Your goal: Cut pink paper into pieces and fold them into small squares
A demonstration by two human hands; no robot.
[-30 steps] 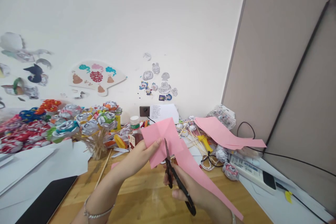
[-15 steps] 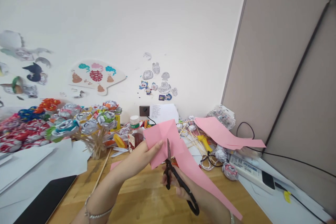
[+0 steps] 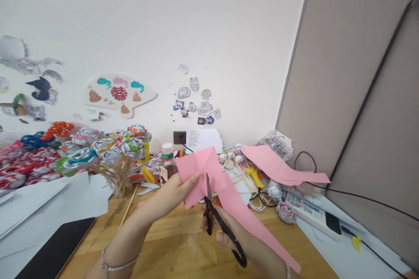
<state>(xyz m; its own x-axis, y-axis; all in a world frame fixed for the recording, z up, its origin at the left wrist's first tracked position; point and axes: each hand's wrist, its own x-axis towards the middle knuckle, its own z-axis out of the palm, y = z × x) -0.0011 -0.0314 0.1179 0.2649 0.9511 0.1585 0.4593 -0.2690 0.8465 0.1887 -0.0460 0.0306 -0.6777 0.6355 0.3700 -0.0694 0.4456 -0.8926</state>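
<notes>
My left hand (image 3: 178, 189) pinches a creased square of pink paper (image 3: 206, 161) along its left side, thumb on top. In my right hand (image 3: 225, 226) is a pair of black-handled scissors (image 3: 209, 202), fingers through the loops, blades pointing up across the front of the pink square. The lower edge of the square is partly hidden by the blades and my left fingers. Beneath my right wrist a long pink paper strip (image 3: 244, 216) runs down toward the front right of the table.
Another pink sheet (image 3: 275, 165) lies at the back right, near a yellow-handled tool (image 3: 255, 178) and thin wooden sticks. Paper flowers (image 3: 113, 152) crowd the left beside a capped jar (image 3: 167, 152). White sheets and a black flat panel (image 3: 59, 248) lie front left; a power strip (image 3: 312, 213) sits right.
My left hand and the pink square have shifted slightly left and up. The scissors have moved a little left with my right hand; both grips stay the same.
</notes>
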